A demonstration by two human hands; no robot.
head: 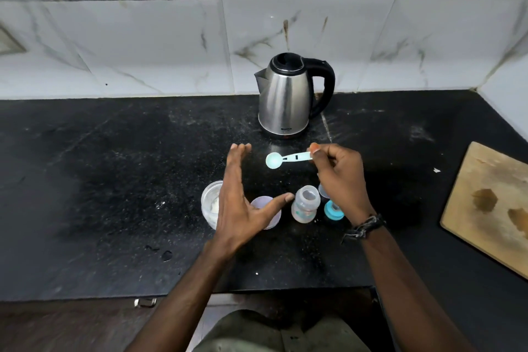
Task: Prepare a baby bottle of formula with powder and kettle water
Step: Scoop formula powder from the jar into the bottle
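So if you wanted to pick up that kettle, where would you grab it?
Probably by the black loop handle on the kettle's right side, coming in from the right. The spout points left, the steel body may be hot, and the handle's opening faces that way.

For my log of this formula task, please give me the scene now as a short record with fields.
surface: black stone counter
kettle: steel electric kettle, upright at the back, lid shut
right hand: holds pale measuring scoop by its handle, above the counter
left hand: open, holds nothing, over the powder jar
bottle: open baby bottle, upright, no cap
teal bottle collar: on counter, right of bottle
cutting board: right edge
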